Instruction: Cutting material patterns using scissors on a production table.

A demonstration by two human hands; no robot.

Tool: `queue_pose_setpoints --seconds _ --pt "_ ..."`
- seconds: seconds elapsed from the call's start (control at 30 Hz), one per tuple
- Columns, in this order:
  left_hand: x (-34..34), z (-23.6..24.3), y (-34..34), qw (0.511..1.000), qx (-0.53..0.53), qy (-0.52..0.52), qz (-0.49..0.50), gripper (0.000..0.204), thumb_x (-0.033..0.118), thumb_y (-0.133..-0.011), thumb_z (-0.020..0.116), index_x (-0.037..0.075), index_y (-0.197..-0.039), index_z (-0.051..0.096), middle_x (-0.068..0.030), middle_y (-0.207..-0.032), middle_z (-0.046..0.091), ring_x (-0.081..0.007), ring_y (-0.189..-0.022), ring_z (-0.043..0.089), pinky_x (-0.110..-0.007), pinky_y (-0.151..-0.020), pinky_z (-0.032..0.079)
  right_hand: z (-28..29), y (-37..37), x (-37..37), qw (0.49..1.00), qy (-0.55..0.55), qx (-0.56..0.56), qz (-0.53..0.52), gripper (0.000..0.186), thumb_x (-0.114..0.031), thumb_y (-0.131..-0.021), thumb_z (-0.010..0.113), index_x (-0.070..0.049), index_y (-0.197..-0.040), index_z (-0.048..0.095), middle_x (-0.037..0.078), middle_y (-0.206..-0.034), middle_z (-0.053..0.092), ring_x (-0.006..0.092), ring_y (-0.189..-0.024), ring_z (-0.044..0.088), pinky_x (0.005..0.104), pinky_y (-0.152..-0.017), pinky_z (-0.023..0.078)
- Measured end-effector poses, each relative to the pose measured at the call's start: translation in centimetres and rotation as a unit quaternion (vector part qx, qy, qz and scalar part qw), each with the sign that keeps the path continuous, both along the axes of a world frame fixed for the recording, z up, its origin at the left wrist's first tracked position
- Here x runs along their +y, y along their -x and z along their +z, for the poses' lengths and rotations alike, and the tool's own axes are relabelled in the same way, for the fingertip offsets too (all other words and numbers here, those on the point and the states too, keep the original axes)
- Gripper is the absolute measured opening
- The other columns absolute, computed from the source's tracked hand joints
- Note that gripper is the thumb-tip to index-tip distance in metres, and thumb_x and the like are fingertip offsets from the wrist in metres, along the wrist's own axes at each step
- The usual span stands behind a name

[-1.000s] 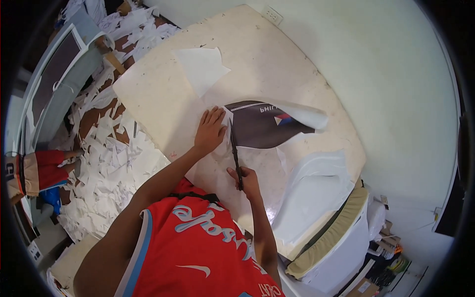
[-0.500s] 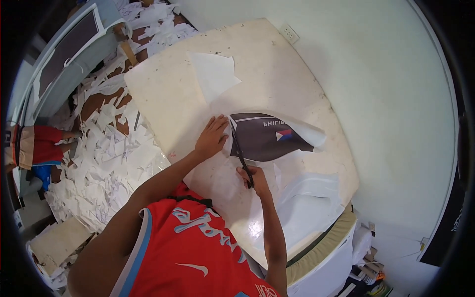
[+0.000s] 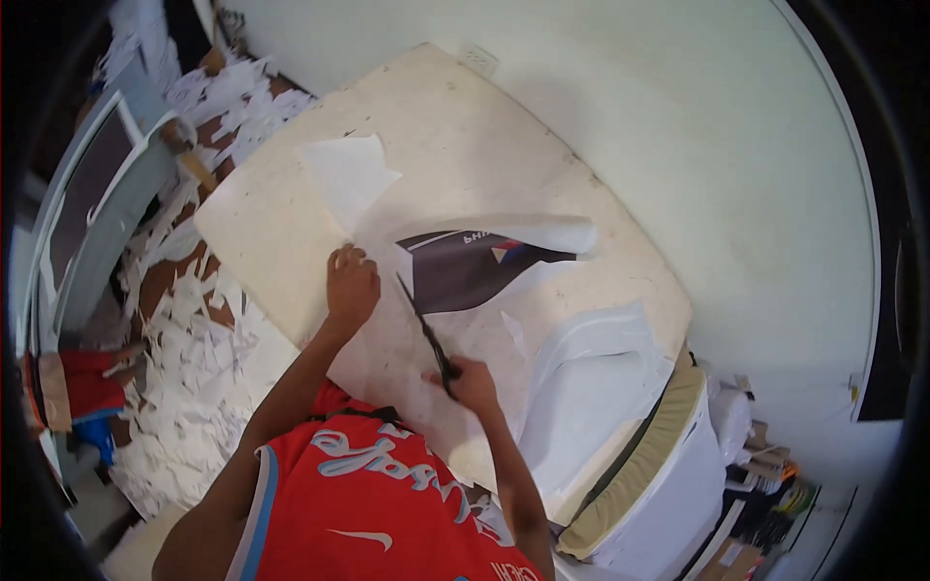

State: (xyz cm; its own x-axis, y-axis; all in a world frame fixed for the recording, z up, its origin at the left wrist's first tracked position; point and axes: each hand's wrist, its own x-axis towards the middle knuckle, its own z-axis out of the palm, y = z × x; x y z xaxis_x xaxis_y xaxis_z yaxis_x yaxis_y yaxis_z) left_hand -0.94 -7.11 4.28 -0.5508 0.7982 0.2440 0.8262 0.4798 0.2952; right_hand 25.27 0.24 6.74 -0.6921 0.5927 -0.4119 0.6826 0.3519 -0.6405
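Note:
My right hand (image 3: 469, 384) is closed round the dark handles of a pair of scissors (image 3: 423, 324). The blades point up and left, beside the left edge of a dark grey printed sheet (image 3: 450, 276) with a small flag print and white margins. The sheet's far right side curls up in a white roll. My left hand (image 3: 354, 288) is closed, fingers bent, to the left of the sheet and apart from it. Whatever its fingers may pinch is too small to make out. Beyond that hand lies a white paper offcut (image 3: 354, 174).
All this rests on a worn cream tabletop (image 3: 484, 126) against a pale wall with a socket (image 3: 480, 60). Large white sheets (image 3: 596, 387) lie at its right. White paper scraps (image 3: 194, 387) cover the floor at left, near a grey machine (image 3: 107, 213) and another person's red clothing (image 3: 92, 387).
My left hand has come off the printed sheet, moved left and curled its fingers. The scissors have drawn back off the sheet's edge. The view has shifted.

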Motion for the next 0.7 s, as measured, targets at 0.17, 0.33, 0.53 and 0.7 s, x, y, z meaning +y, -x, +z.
queue_pose_setpoints --seconds 0.17,0.33,0.53,0.7 --pt "5.9 3.8 -4.6 0.971 -0.206 0.009 -0.118 0.045 0.041 -0.083 0.072 0.004 -0.107 0.069 -0.0126 -0.115 0.065 -0.0335 -0.105 0.063 -0.043 -0.092 0.049 -0.4 -5.3 -6.1 0.995 -0.09 -0.007 -0.035 0.045 -0.043 -0.076 0.078 -0.004 -0.092 0.063 0.016 -0.085 0.064 0.0382 -0.079 0.066 0.0473 -0.067 0.051" --pt "15.9 0.0 -12.8 0.963 -0.2 -0.115 -0.136 0.053 0.049 -0.084 0.069 0.004 -0.112 0.066 -0.0161 -0.102 0.068 -0.036 -0.095 0.065 -0.047 -0.082 0.052 0.5 -5.5 -7.7 0.989 -0.11 0.041 -0.085 0.029 -0.025 -0.079 0.07 -0.003 -0.098 0.064 0.016 -0.087 0.063 0.0376 -0.084 0.065 0.0448 -0.071 0.053" --pt "22.1 2.9 -16.9 0.895 -0.276 -0.112 -0.332 0.043 0.025 -0.087 0.068 0.0 -0.122 0.061 -0.0235 -0.105 0.067 -0.0369 -0.1 0.066 -0.044 -0.085 0.052 -2.2 -7.9 -1.9 0.905 0.02 0.234 -0.355 0.035 -0.028 -0.092 0.068 0.001 -0.112 0.068 0.014 -0.107 0.07 0.0205 -0.092 0.069 0.0328 -0.083 0.053" --pt "20.8 14.0 -22.5 0.728 -0.51 -0.118 -0.444 0.046 0.012 -0.089 0.064 -0.002 -0.131 0.055 -0.0198 -0.118 0.067 -0.0261 -0.107 0.066 -0.037 -0.091 0.05 -2.2 -11.1 6.2 0.655 0.14 0.497 -0.551 0.07 -0.056 -0.096 0.054 0.004 -0.134 0.051 0.013 -0.125 0.062 0.0228 -0.111 0.059 0.0356 -0.098 0.045"
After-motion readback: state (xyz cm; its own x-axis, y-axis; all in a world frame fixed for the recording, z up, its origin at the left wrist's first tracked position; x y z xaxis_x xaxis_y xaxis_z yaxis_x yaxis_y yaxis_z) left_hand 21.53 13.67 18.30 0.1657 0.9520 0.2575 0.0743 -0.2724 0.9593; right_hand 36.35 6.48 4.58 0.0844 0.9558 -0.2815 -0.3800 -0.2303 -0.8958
